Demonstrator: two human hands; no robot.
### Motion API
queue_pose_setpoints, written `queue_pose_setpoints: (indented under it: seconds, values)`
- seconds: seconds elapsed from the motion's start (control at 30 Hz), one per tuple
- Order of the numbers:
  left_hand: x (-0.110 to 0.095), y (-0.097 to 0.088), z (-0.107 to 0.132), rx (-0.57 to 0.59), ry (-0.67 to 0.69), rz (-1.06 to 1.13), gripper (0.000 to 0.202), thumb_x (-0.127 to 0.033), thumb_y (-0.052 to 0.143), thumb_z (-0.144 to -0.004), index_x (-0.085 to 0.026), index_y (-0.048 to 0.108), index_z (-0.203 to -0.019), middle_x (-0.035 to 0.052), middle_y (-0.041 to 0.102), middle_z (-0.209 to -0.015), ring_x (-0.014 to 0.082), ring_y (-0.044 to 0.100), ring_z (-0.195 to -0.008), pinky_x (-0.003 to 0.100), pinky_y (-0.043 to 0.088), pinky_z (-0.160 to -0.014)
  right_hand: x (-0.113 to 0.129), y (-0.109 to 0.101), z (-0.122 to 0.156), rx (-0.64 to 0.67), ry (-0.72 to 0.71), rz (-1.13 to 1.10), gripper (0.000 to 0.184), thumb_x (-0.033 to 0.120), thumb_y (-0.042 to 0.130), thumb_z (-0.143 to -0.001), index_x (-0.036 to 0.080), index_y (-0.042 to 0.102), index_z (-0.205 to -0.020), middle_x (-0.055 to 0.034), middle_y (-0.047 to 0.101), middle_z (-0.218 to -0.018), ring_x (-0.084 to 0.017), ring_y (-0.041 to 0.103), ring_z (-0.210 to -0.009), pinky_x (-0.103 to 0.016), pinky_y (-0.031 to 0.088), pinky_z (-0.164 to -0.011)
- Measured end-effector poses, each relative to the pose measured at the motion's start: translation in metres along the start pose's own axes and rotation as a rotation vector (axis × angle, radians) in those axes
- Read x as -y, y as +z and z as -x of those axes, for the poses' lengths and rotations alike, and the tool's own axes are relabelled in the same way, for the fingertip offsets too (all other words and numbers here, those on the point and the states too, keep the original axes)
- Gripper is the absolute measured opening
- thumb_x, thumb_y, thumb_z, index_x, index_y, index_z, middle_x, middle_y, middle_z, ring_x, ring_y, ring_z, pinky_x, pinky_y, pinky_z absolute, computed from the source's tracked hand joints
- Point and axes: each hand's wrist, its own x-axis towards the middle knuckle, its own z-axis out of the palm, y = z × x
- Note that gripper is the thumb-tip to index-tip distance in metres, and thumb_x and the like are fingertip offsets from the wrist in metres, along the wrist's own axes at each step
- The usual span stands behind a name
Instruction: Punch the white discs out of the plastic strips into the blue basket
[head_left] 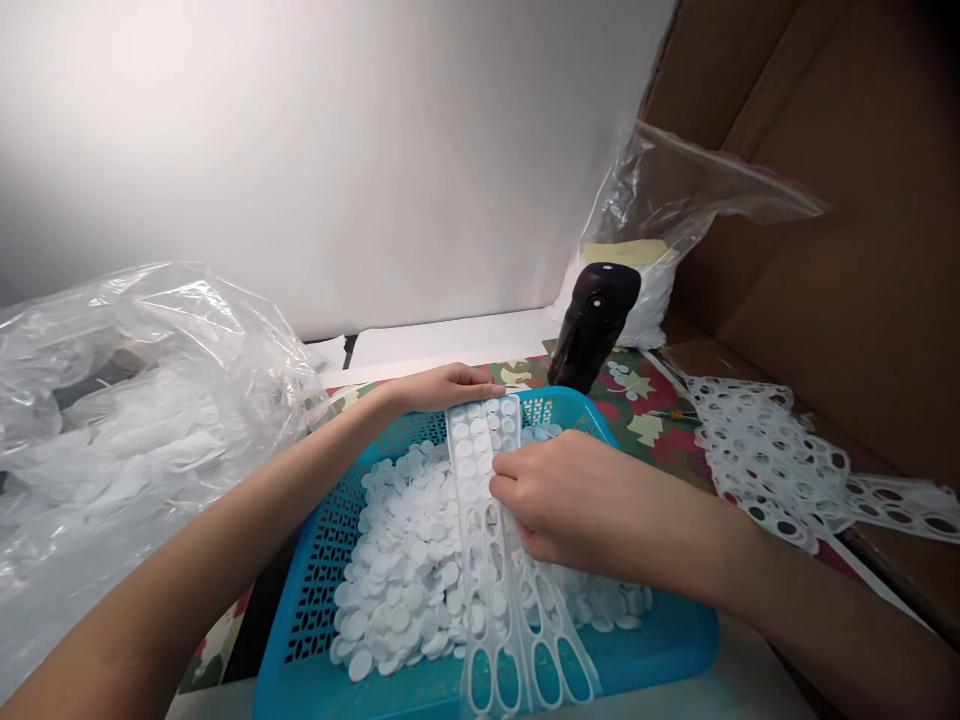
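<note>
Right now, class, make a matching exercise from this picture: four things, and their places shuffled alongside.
1 white perforated strip
2 loose white round discs
3 black upright gadget
4 crinkled clear plastic bag

A piled in the blue plastic basket
B left of that basket
C behind its far rim
D held by left hand and right hand

Pairs: 1-D, 2-A, 3-C, 4-B

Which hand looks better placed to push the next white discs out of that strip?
Probably the right hand: its fingers grip the strip beside discs still in it. The left hand only holds the strip's far end at the basket rim.
</note>
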Motion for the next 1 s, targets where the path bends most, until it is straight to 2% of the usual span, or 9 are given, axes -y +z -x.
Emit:
queue_pose_setpoints:
  seconds: [0.13,0.33,0.53,0.67,0.73,0.87,1.0]
  values:
    - [0.001,0.000,0.000,-0.003,0.004,-0.007,0.035,-0.046,0.037,-0.081,-0.017,0.041,-0.063,-0.0038,0.023,-0.059,0.0076,0.021,-0.050,0.023,0.022,-0.046,-0.006,-0.005,0.004,0.034,0.014,0.000,0.016,0.005,0.046,-0.070,0.016,0.049,-0.059,0.0008,0.051,-0.060,-0.009,0.038,-0.049,-0.025,0.015,-0.044]
    - [-0.001,-0.001,0.001,-0.036,0.024,-0.027,0.034,-0.044,0.038,-0.081,-0.017,0.035,-0.060,-0.0039,0.020,-0.059,0.0075,0.020,-0.051,0.023,0.022,-0.047,-0.022,-0.017,0.009,-0.007,0.167,0.023,0.018,0.015,0.045,-0.077,0.015,0.049,-0.059,0.0002,0.050,-0.058,-0.009,0.038,-0.048,-0.025,0.017,-0.046]
    - [0.000,-0.003,0.002,-0.033,0.061,-0.028,0.034,-0.043,0.037,-0.082,-0.017,0.034,-0.059,-0.0037,0.021,-0.059,0.0075,0.020,-0.051,0.023,0.022,-0.046,-0.038,-0.010,0.003,0.066,0.218,0.049,0.019,0.016,0.042,-0.076,0.014,0.050,-0.059,-0.0006,0.050,-0.055,-0.009,0.038,-0.046,-0.025,0.018,-0.045]
    - [0.004,-0.002,-0.001,-0.013,0.073,-0.029,0.036,-0.045,0.037,-0.081,-0.018,0.033,-0.059,-0.0034,0.022,-0.059,0.0078,0.021,-0.051,0.023,0.022,-0.046,-0.058,-0.007,0.002,0.027,0.361,0.075,0.016,0.015,0.041,-0.074,0.014,0.051,-0.062,-0.0016,0.051,-0.056,-0.009,0.039,-0.046,-0.024,0.018,-0.044]
    - [0.006,-0.001,-0.003,0.000,0.077,-0.031,0.036,-0.046,0.037,-0.081,-0.018,0.034,-0.059,-0.0033,0.021,-0.059,0.0080,0.021,-0.051,0.024,0.022,-0.046,-0.066,-0.007,0.005,0.069,0.398,0.006,0.014,0.016,0.043,-0.072,0.015,0.053,-0.062,-0.0009,0.052,-0.057,-0.009,0.041,-0.047,-0.024,0.019,-0.044]
    - [0.005,-0.001,-0.003,0.009,0.069,-0.029,0.035,-0.046,0.038,-0.080,-0.017,0.038,-0.060,-0.0033,0.022,-0.059,0.0081,0.022,-0.051,0.024,0.022,-0.047,-0.065,-0.011,0.012,0.207,0.282,-0.231,0.012,0.018,0.045,-0.071,0.018,0.056,-0.066,0.0011,0.055,-0.061,-0.009,0.044,-0.050,-0.022,0.023,-0.044]
    - [0.001,-0.001,0.000,-0.005,0.050,-0.034,0.034,-0.045,0.036,-0.080,-0.017,0.042,-0.062,-0.0031,0.026,-0.059,0.0083,0.024,-0.052,0.024,0.025,-0.049,-0.044,-0.020,0.013,0.143,0.153,-0.304,0.010,0.020,0.046,-0.074,0.020,0.055,-0.071,0.0020,0.056,-0.067,-0.010,0.046,-0.058,-0.022,0.026,-0.047]
